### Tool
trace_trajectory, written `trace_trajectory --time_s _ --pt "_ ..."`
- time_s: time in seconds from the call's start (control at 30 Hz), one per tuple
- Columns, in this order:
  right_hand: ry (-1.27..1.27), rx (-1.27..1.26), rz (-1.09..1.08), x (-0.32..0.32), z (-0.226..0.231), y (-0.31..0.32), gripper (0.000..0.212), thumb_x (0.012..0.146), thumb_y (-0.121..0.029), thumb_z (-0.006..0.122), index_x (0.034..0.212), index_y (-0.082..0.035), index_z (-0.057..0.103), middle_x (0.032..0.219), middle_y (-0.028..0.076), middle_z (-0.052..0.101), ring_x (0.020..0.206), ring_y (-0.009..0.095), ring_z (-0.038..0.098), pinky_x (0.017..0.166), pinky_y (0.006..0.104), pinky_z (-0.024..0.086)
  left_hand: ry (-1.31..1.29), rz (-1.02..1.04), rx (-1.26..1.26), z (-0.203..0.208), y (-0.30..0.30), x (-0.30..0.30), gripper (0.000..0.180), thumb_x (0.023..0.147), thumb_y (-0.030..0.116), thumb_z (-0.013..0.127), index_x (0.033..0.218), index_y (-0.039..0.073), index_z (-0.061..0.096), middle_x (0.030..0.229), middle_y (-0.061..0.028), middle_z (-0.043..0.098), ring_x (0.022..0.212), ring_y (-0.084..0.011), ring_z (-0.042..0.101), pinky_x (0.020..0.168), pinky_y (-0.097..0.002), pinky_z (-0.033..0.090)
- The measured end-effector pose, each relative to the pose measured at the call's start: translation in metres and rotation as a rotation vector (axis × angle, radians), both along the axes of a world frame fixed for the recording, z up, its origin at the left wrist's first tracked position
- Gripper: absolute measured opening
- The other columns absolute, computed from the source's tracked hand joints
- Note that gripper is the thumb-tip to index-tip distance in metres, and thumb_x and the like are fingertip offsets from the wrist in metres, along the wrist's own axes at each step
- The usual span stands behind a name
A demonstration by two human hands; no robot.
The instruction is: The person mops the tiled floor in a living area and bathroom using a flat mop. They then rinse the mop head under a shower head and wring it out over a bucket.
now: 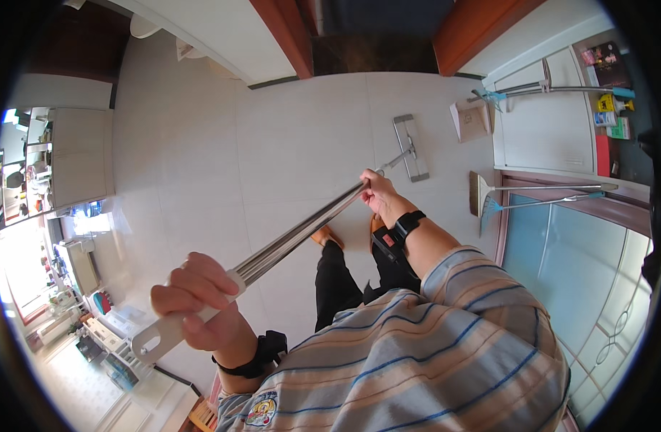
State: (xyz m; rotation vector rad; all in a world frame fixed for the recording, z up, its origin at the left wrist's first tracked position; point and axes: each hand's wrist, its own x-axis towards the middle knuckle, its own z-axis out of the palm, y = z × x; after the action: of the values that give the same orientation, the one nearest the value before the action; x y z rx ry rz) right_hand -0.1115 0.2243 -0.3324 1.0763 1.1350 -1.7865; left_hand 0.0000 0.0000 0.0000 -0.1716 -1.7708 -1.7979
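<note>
A flat mop (302, 227) with a metal pole slants across my front, from lower left up to the right. My left hand (201, 291) is wrapped round its pale grip, near the end with the hanging hole. Farther along the pole, my right hand (376, 189) closes round the lower part. Beyond that hand, the grey rectangular mop head (412, 148) rests on the floor, joined to the pole by a thin linkage. Dark straps circle both wrists. My feet in orange-brown footwear stand just below the pole.
Pale tiles cover the floor (294, 129). At the right, a broom (478, 196), a blue-ended tool (490, 207) and a dustpan (471, 121) stand by a white cabinet (536, 115). A doorway with reddish-brown frames (284, 36) lies ahead. Counters (82, 155) line the left.
</note>
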Motion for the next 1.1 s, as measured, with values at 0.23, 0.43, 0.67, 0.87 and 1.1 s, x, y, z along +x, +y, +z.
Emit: trace_trajectory --time_s 0.23,0.43,0.67,0.87,1.1 --pt "-0.106 0.004 -0.147 -0.013 0.031 -0.106 0.017 0.079 -0.011 0.054 0.069 -0.013 0.041 0.058 0.000 0.038 0.038 0.009 0.029 0.038 0.0245 0.030 0.053 -0.038 0.185 0.008 -0.104 -0.020 0.024 0.092 0.024 0.049 0.075 0.014 0.034 0.058 0.0010 0.038 0.052 -0.0092 0.035 0.061 -0.0282 0.030" --pt "0.026 -0.201 -0.007 -0.024 0.054 -0.264 0.024 0.077 -0.011 0.060 0.060 -0.010 0.044 0.056 0.005 0.041 0.043 0.016 0.037 0.040 0.0302 0.027 0.152 0.101 0.164 0.062 -0.232 -0.021 0.028 0.093 0.028 0.043 0.069 0.016 0.037 0.054 0.0056 0.036 0.048 -0.0058 0.033 0.056 -0.0292 0.027" --pt "0.038 -0.221 0.088 -0.067 0.066 -0.441 0.030 0.080 -0.022 0.060 0.060 -0.004 0.046 0.060 0.006 0.045 0.052 0.017 0.040 0.043 0.0357 0.032 0.253 -0.141 0.204 0.071 -0.306 -0.038 0.021 0.085 0.022 0.051 0.066 0.014 0.046 0.052 0.0022 0.042 0.044 -0.0112 0.039 0.048 -0.0299 0.030" --pt "0.059 -0.279 0.209 -0.105 0.047 -0.457 0.022 0.078 -0.029 0.061 0.072 -0.008 0.055 0.073 0.004 0.054 0.068 0.017 0.050 0.060 0.0352 0.042 0.480 -0.625 0.945 0.060 -0.347 -0.076 0.015 0.078 0.017 0.057 0.064 0.012 0.053 0.051 -0.0007 0.048 0.042 -0.0159 0.045 0.040 -0.0305 0.033" --pt "0.037 -0.325 0.056 -0.135 0.066 -0.345 0.022 0.075 -0.027 0.061 0.068 -0.008 0.054 0.069 0.004 0.050 0.065 0.016 0.046 0.062 0.0383 0.040 0.738 -0.751 1.032 0.077 -0.266 -0.146 0.017 0.079 0.014 0.059 0.063 0.010 0.054 0.057 -0.0052 0.056 0.047 -0.0192 0.055 0.040 -0.0293 0.040"
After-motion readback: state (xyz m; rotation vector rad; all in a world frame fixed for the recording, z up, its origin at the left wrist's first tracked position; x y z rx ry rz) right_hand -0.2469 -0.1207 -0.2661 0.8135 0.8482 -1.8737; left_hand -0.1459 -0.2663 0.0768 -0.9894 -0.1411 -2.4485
